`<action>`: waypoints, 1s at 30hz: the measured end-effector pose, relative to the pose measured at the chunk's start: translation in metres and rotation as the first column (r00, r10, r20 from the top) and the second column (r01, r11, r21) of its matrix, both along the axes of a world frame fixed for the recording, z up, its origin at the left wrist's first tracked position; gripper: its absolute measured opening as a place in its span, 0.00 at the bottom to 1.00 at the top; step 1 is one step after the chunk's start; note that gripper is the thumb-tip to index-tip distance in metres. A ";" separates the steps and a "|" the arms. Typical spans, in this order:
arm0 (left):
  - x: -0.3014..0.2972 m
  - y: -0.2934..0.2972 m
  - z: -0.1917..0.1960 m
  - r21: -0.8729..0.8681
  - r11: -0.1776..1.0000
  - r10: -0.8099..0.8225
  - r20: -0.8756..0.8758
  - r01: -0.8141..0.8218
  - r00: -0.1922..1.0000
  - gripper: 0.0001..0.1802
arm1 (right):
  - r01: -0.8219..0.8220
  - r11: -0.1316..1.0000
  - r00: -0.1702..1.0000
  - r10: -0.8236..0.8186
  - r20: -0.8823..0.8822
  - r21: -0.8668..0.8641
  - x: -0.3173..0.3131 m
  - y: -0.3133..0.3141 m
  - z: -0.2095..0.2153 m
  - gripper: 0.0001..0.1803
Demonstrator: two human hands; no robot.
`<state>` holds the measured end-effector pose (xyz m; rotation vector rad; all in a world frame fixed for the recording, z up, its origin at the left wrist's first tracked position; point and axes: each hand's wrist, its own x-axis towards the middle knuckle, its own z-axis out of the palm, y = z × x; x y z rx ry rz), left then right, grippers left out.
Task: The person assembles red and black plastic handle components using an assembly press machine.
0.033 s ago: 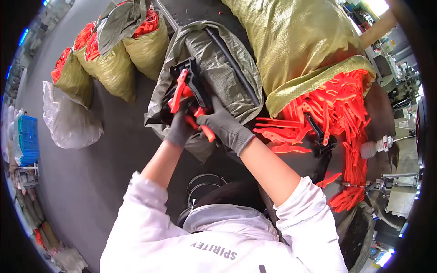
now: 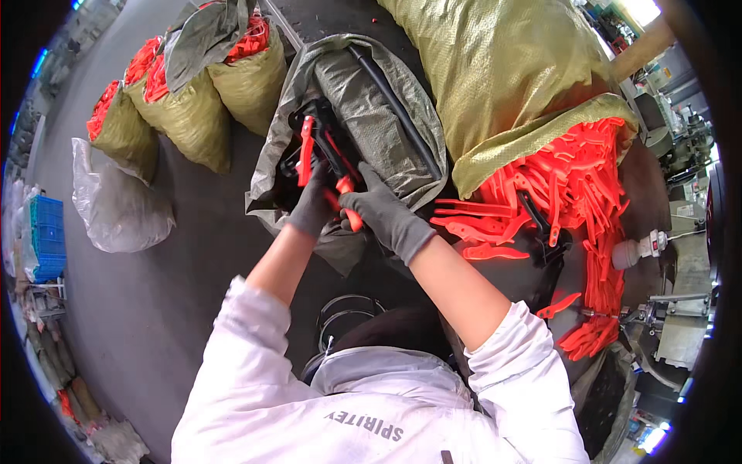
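At the grey sack's (image 2: 359, 116) near edge, my left hand (image 2: 313, 205) and right hand (image 2: 382, 213) curl closed around black-and-red parts (image 2: 307, 143), presumably for steadiness; loose red levers (image 2: 495, 253) lie to its right.

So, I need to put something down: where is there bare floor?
Grey floor is bare between the clear plastic bag and left sleeve. It's crowded at right, where red pieces spill from the big yellow sack, and around the held black-and-red tool.
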<state>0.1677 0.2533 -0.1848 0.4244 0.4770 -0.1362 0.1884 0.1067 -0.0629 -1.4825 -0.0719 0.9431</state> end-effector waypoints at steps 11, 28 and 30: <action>-0.056 0.158 -0.064 0.870 0.194 0.113 -0.478 0.453 0.871 0.27 | 0.745 0.571 0.518 -0.168 0.839 -0.346 -0.039 -0.217 0.100 0.24; -0.100 0.181 -0.042 0.554 0.833 0.095 -0.149 0.004 0.984 0.11 | 0.262 0.432 0.448 0.737 0.506 -0.863 -0.092 -0.354 0.121 0.35; -0.126 0.193 -0.010 0.938 0.334 0.202 -0.170 0.095 0.965 0.10 | 0.255 0.254 0.269 0.908 0.320 -0.933 -0.109 -0.365 0.106 0.36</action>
